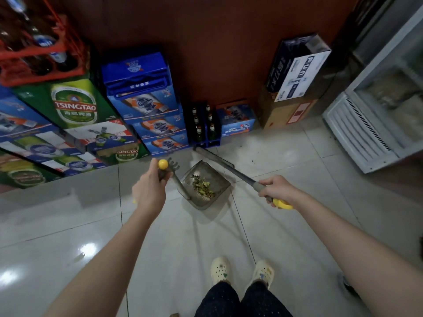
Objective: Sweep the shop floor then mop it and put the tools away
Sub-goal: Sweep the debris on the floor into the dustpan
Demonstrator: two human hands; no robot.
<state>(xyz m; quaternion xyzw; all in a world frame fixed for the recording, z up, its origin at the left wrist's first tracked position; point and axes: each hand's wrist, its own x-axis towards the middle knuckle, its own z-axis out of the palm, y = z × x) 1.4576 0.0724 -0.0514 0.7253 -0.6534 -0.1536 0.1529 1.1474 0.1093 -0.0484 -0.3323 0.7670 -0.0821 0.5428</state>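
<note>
Head view: the left hand (pixel 148 191) is curled round the upright handle of the dustpan (pixel 214 173), just below its yellow cap; the dustpan sits on the tile floor (pixel 68 225) ahead of the feet, with leaves (pixel 202 186) inside; the right hand (pixel 278 189) is wrapped round the broom (pixel 231 168) handle; the broom's head lies low, beside the bottle crate (pixel 203 126).

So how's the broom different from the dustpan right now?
The right hand grips the broom, and the left hand grips the dustpan. The broom's handle slants low toward the bottle crate, while the dustpan's handle rises steeply toward the camera. The dustpan holds a pile of leaves, and the broom's head lies apart from them, near the crate. Both are grey with yellow handle ends.
</note>
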